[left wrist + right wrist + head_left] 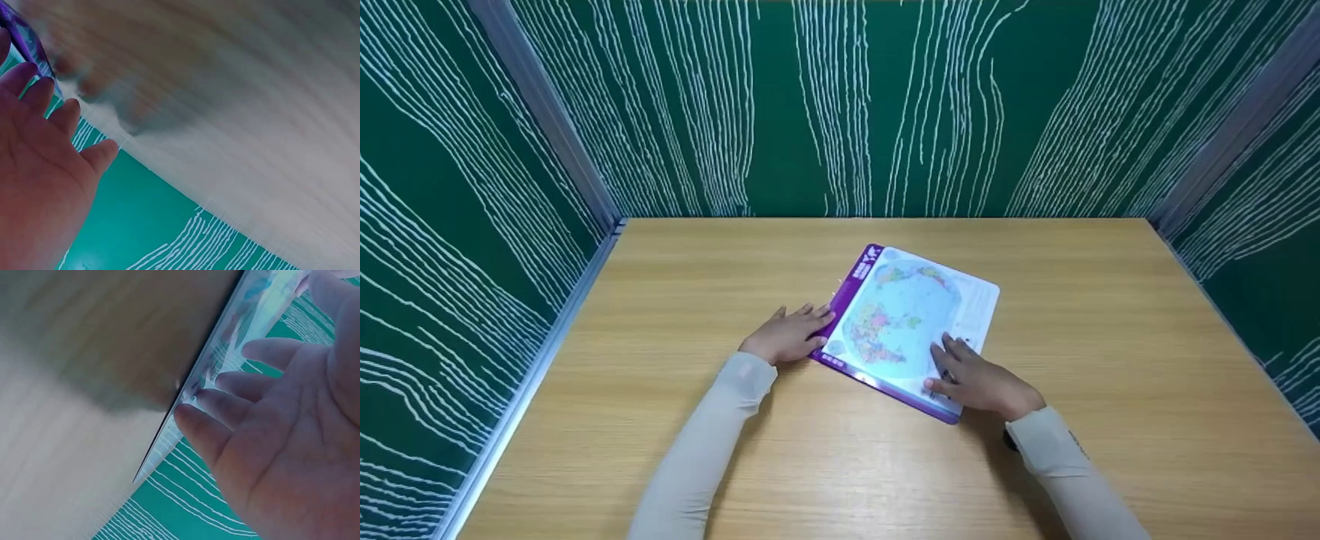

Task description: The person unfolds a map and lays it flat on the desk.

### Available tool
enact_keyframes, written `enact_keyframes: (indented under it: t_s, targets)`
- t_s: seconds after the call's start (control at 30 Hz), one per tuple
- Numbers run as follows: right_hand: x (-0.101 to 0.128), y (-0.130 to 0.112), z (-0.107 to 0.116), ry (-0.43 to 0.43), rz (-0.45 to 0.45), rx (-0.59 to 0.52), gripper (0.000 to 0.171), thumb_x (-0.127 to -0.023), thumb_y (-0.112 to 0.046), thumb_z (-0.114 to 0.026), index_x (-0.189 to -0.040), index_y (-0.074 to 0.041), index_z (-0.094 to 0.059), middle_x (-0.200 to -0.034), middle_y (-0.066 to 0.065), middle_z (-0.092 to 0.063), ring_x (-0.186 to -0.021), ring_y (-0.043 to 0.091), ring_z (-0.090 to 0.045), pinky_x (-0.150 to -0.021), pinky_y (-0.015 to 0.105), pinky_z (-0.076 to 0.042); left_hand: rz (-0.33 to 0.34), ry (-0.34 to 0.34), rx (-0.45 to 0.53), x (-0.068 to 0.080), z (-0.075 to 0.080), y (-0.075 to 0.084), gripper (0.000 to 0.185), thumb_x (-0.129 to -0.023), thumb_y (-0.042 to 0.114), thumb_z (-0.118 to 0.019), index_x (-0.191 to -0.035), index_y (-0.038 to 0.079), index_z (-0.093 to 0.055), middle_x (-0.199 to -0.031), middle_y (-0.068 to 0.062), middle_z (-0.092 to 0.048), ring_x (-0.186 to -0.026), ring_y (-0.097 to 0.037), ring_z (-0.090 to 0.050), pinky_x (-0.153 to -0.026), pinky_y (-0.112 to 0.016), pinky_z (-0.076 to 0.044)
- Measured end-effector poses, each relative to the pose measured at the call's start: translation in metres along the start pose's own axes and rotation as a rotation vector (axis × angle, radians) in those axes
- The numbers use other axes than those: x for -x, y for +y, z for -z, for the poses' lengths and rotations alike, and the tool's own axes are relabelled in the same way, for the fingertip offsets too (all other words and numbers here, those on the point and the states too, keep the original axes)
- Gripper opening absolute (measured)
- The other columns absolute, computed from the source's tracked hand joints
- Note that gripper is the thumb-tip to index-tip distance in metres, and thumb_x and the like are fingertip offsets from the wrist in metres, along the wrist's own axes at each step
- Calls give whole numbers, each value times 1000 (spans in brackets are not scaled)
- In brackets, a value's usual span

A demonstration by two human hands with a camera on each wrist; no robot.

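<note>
- Map board (911, 322): one flat, purple-edged sheet printed with a world map, lying askew near the middle of the wooden surface (660, 450), one corner pointing toward the back wall.
- Left hand (789, 335): flat on the surface at the board's left edge, its fingers (39, 93) straight and close together, tips touching the purple border. It grips nothing.
- Right hand (979, 381): lies on top of the board's near right corner, fingers (211, 422) spread and fairly straight, pressing down on the printed face instead of curling round it.
- Progress, as a judgement: the board rests fully on the surface, not lifted or turned over. The hands look to be steadying or nudging it from two sides, so the handling seems at an early or middle stage; whether it is being straightened or slid I cannot tell.
- Both wrist views are blurred, so finer finger contact is unclear.
- Count: one board, two hands, two pale sleeves (697, 457), one surface. Green panels (847, 105) with white wavy lines close it in on three sides.
</note>
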State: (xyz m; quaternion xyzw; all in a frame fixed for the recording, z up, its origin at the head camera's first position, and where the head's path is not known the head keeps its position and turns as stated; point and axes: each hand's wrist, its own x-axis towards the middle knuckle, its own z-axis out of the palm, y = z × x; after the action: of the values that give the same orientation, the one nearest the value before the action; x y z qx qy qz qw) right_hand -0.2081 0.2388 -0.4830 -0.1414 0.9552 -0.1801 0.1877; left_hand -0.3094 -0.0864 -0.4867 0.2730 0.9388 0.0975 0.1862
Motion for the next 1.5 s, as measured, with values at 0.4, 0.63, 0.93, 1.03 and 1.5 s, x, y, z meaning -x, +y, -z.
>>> enact_keyframes:
  t_s: [0.4, 0.63, 0.93, 1.03, 1.5]
  targets:
    - [-7, 3, -1, 11, 48, 53, 81, -93, -59, -46, -154, -11, -21, -162, 16, -9, -148, 39, -7, -116, 57, -21, 7, 19, -4, 8, -2, -5, 54, -101, 45, -38, -151, 32, -22, -160, 14, -11, -150, -19, -6, -121, -55, -1]
    - [-12, 5, 6, -5, 61, 49, 80, -95, -58, -43, -154, -8, -20, -162, 18, -7, -148, 41, -5, -117, 58, -17, -16, 19, -42, 13, -3, -5, 56, -100, 46, -41, -151, 28, -25, -160, 13, -13, -150, -18, -6, -121, -54, -2]
    - [-19, 10, 11, -3, 54, 42, 78, -97, -54, -43, -154, -7, -18, -161, 20, -5, -147, 43, -2, -116, 61, -15, -54, 39, -11, 19, -8, -2, 62, -97, 49, -48, -150, 24, -30, -159, 10, -20, -150, -21, -9, -121, -55, -4]
    - [-22, 11, 13, -4, 39, 51, 77, -97, -55, -43, -154, -10, -18, -162, 18, -5, -148, 41, -1, -117, 60, -15, -55, 50, -4, 22, -10, -1, 62, -96, 50, -49, -150, 24, -32, -158, 10, -21, -150, -23, -10, -121, -55, -5]
    - [-34, 17, 21, -19, -71, -13, 79, -94, -62, -42, -155, -19, -15, -163, 12, -1, -149, 36, 3, -116, 62, -11, -66, 54, -36, 26, -13, 10, 59, -98, 45, -48, -150, 23, -32, -158, 6, -23, -150, -25, -12, -121, -52, -7]
